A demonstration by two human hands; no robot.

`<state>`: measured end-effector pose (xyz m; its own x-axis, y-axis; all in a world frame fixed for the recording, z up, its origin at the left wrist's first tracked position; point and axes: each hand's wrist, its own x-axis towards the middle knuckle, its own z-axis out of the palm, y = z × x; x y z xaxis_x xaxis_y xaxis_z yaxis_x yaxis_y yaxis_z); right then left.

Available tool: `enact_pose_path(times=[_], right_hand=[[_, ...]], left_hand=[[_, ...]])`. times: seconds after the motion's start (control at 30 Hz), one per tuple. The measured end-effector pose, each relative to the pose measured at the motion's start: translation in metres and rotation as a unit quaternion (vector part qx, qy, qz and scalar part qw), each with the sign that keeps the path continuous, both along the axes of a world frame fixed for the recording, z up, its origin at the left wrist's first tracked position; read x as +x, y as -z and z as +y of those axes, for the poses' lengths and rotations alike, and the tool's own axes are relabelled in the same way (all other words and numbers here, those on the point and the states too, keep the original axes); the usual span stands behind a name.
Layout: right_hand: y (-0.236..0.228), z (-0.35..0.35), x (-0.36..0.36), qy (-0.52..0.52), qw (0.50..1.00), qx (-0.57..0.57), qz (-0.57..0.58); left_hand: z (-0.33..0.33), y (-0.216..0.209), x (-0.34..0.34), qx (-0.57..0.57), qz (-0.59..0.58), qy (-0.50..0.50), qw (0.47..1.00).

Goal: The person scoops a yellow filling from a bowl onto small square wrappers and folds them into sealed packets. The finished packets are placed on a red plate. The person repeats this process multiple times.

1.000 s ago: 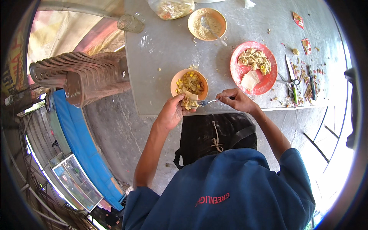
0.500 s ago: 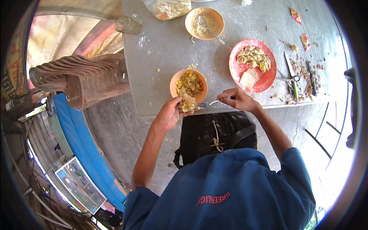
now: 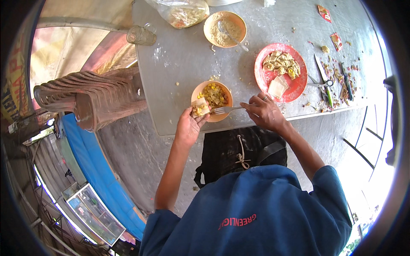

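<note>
My left hand [image 3: 188, 127] holds a square dough wrapper [image 3: 199, 102] on its fingers, with a lump of yellow filling on top. It is at the near left rim of a small orange bowl [image 3: 229, 94] with chopped filling and corn kernels inside. My right hand [image 3: 266, 113] grips a fork [image 3: 225, 110] by its handle, fingers closed around it. The tines point left over the bowl's near side, just right of the wrapper. Beyond my right hand lies a pink plate [image 3: 259, 73] with folded dumplings [image 3: 279, 63] and a small stack of wrappers [image 3: 278, 86].
Farther back stand another orange bowl [image 3: 206, 30] with pale mixture and a spoon, a plastic bag [image 3: 183, 13] of food and a glass mug [image 3: 141, 36]. At right lie scissors [image 3: 320, 84], knives [image 3: 347, 83] and scraps. Stacked brown chairs [image 3: 92, 98] are left of the table.
My left hand has raised the wrapper slightly and now holds it flatter by the bowl. The fork has lifted from the wrapper, moving up over the bowl's near edge.
</note>
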<state>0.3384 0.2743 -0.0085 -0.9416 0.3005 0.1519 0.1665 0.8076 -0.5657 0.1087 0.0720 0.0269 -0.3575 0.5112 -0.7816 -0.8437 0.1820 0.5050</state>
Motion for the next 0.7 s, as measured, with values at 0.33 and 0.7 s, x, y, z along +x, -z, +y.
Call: enact_pose_path(times=[0.33,0.7], right_hand=[[-0.037,-0.038,-0.053,0.05,0.968,-0.162,0.187],[-0.053,-0.071,-0.088,0.024,0.977,-0.126,0.172]], left_hand=[[0.016,-0.021,0.019,0.07,-0.063,-0.063,0.994],[-0.01,-0.042,-0.002,0.103,-0.029,-0.012,0.994]])
